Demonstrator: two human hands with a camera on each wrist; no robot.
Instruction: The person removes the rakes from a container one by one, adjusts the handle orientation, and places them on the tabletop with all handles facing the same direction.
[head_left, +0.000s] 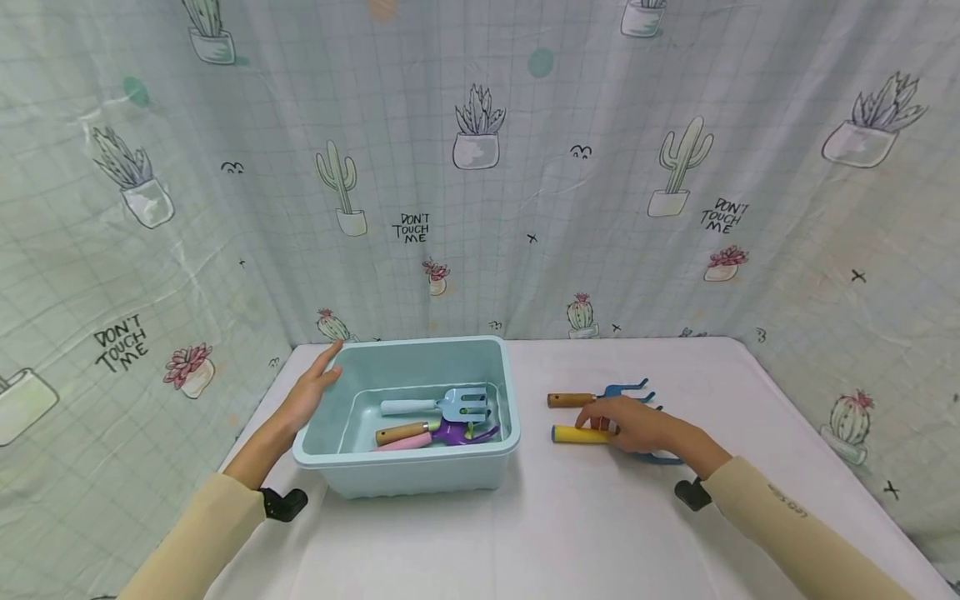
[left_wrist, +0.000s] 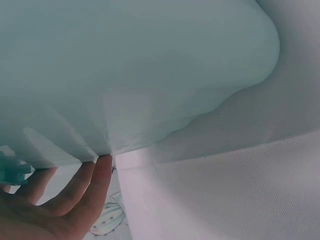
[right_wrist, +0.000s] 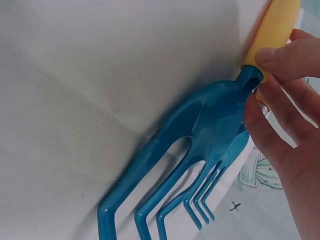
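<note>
On the right of the table, my right hand (head_left: pixel 633 423) is at a blue hand rake (right_wrist: pixel 215 112) with a yellow handle (head_left: pixel 579 435). Thumb and fingers pinch that handle close to the rake's neck, as the right wrist view shows. Just behind lies a second blue hand rake (head_left: pixel 570 400) with a wooden handle. At the left end of a pale blue basin (head_left: pixel 416 467) rests my left hand (head_left: pixel 306 398), its thumb over the rim. In the left wrist view the straight fingers (left_wrist: pixel 100 182) touch the basin's outer wall.
Inside the basin lie a light blue garden fork (head_left: pixel 461 404), a wooden-handled tool (head_left: pixel 401 432) and a purple tool (head_left: pixel 453 432) by a pink handle (head_left: pixel 405 442). A white cloth covers the table (head_left: pixel 570 533). Behind hangs a cactus-print curtain (head_left: pixel 525 275).
</note>
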